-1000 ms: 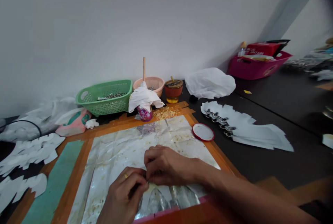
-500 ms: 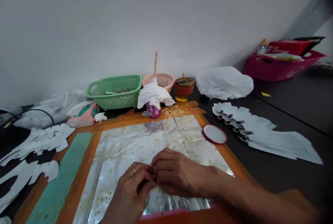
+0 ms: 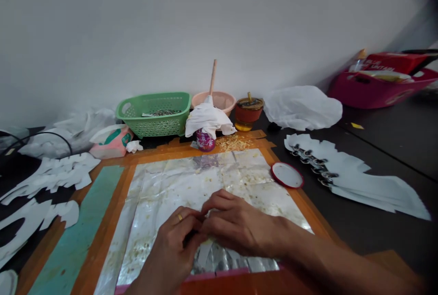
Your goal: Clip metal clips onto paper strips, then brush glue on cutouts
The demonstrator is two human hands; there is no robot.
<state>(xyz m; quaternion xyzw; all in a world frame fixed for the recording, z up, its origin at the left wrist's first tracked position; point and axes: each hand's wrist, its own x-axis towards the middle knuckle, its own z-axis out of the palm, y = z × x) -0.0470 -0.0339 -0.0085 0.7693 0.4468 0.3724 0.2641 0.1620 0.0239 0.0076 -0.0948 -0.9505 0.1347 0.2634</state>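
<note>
My left hand, with a ring on one finger, is closed in a pinch. My right hand meets it at the fingertips, its fingers curled and pressed together. Whatever lies between the two sets of fingers is hidden by them. Both hands are over a stained, shiny sheet taped to the table. Pale shapes show on the sheet just under my right hand, too blurred to name. A red-rimmed lid rests at the sheet's right edge. Beyond the hands stands a purple tin draped with a white cloth, a stick rising from it.
White cut pieces held by binder clips lie at right; more white cut pieces at left. Along the wall are a tissue pack, green basket, pink bowl, amber jar, white plastic bag and magenta basket.
The view has shifted slightly, so the things at the back sit further right. My hands stay together, and the right fingers have moved a little over the left fingertips.
</note>
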